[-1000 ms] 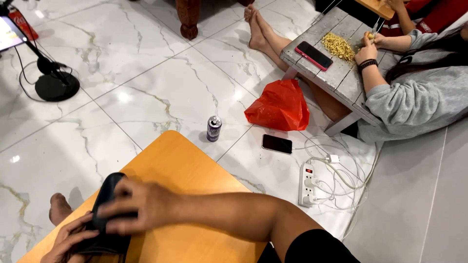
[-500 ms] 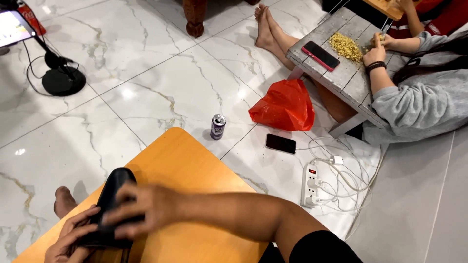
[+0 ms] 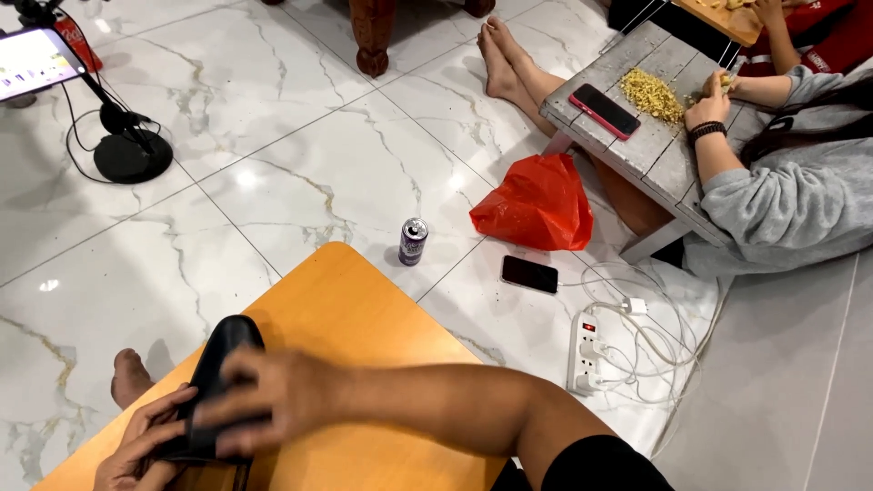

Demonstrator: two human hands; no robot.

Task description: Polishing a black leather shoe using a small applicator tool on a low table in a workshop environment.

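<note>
A black shoe [image 3: 221, 359] lies on the low orange wooden table [image 3: 364, 336] at the bottom left. My right hand [image 3: 268, 400] reaches across from the right and grips the shoe over its top; the hand is blurred. My left hand [image 3: 145, 445] holds the shoe's near end from below at the table's left edge. The shoe's heel end is hidden by both hands.
My bare foot [image 3: 130, 377] rests on the marble floor left of the table. Beyond lie a drink can [image 3: 413, 241], a black phone [image 3: 530, 274], a red plastic bag [image 3: 536, 205], a white power strip [image 3: 587, 350] with cables. Another person in grey [image 3: 791, 195] works at a grey low table [image 3: 637, 136]. A phone stand [image 3: 127, 150] is far left.
The view has shifted slightly. My right hand has slid along the shoe toward its near end; both hands keep hold of it.
</note>
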